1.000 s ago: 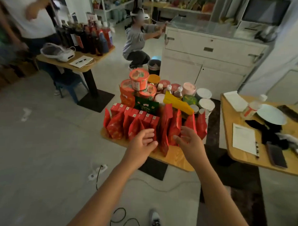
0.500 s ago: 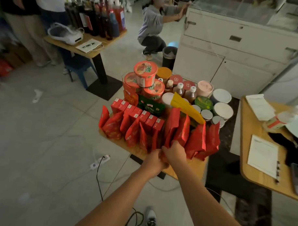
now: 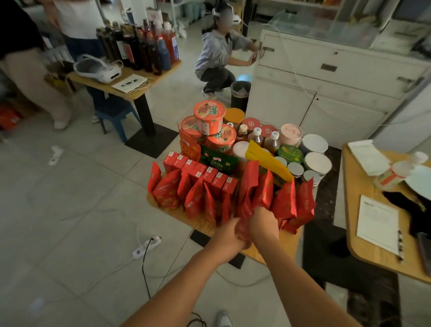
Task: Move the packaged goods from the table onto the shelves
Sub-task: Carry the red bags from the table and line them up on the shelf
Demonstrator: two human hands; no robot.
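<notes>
A small wooden table (image 3: 200,225) is packed with goods: red pouches (image 3: 167,192) in front, red boxes (image 3: 197,170) behind them, orange noodle bowls (image 3: 208,118), bottles (image 3: 257,136) and round tins (image 3: 317,163) at the back. My left hand (image 3: 227,237) and my right hand (image 3: 265,222) meet at the table's near edge. Between them they grip one red pouch (image 3: 244,224) from the front row, which looks tilted toward me. Shelves (image 3: 181,0) show faintly far at the back.
A second table (image 3: 377,252) with papers and a plate stands at the right. A third table (image 3: 134,92) with dark bottles is at the back left, people beside it. A person crouches by a white cabinet (image 3: 334,77). A power strip (image 3: 147,244) and cables lie on the floor.
My hands, apart and open a second ago, have come together on a red pouch in the front row and now hold it. The view has closed in on the table.
</notes>
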